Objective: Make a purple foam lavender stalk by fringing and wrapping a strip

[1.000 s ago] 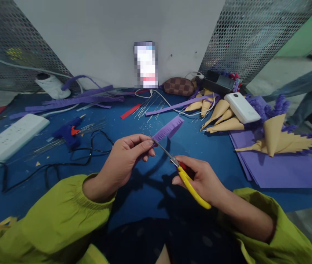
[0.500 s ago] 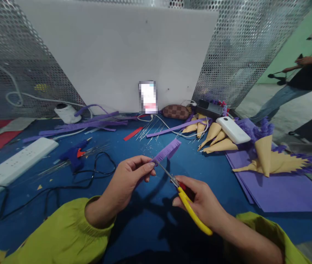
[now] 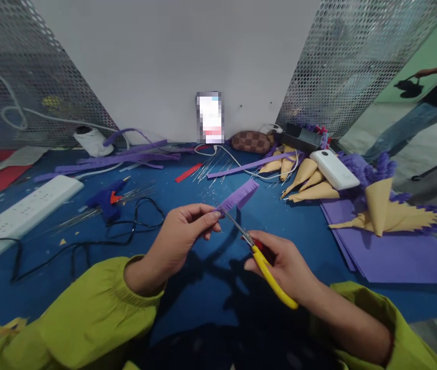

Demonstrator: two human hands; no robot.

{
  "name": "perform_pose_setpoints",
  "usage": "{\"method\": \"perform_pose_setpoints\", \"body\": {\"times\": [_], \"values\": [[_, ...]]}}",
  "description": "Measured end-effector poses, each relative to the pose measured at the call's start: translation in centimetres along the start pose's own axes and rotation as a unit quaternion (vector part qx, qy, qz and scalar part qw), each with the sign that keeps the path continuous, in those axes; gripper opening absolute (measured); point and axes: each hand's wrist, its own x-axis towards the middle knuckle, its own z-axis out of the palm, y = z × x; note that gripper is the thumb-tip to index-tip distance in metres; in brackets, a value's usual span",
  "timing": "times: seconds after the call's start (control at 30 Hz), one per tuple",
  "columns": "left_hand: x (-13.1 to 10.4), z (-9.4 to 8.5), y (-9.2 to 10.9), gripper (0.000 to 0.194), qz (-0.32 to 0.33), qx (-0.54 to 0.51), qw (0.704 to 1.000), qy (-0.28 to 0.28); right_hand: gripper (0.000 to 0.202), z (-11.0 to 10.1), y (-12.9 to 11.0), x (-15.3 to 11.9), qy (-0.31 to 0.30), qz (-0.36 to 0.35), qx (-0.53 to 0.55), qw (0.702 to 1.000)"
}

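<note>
Between thumb and fingers, my left hand (image 3: 185, 236) pinches one end of a purple paper strip (image 3: 243, 195) with a fringed edge. The strip's free end bends away and droops toward the upper right. My right hand (image 3: 287, 264) is wrapped round the handles of a pair of scissors (image 3: 270, 277), one yellow handle in plain sight and a bit of red showing under the fingers. The scissor blades reach to the strip's edge close to my left thumb. How far apart the blades are, I cannot tell. Both hands are above the blue tabletop (image 3: 203, 298).
At left lie a white power strip (image 3: 18, 216), a blue glue gun (image 3: 106, 200) and its black cable. Behind are purple strips (image 3: 133, 156), thin wires and a phone (image 3: 209, 118). Paper-wrapped purple flowers (image 3: 380, 205), a power bank (image 3: 336, 169) and purple sheets (image 3: 411, 259) sit right. A person stands beyond.
The whole scene has shifted slightly upward in view as my head tilted. Both hands keep their grips, with the scissors still at the strip. The standing person's arm has moved.
</note>
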Motion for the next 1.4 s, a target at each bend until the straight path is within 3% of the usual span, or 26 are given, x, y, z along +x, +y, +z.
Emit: {"method": "perform_pose_setpoints", "body": {"times": [0.37,1.07,1.4], "values": [[0.11,0.0,-0.17,0.011,0.042,0.005,0.999,0.022,0.053,0.1,0.25,-0.19,0.002,-0.01,-0.003,1.0],[0.06,-0.06,-0.3,0.01,0.052,0.014,0.998,0.02,0.036,-0.09,-0.21,-0.12,-0.021,-0.017,0.031,0.999],[0.06,0.1,-0.38,0.009,0.033,-0.004,0.999,0.012,0.042,0.03,-0.19,-0.19,-0.016,-0.012,0.019,1.0]]}}
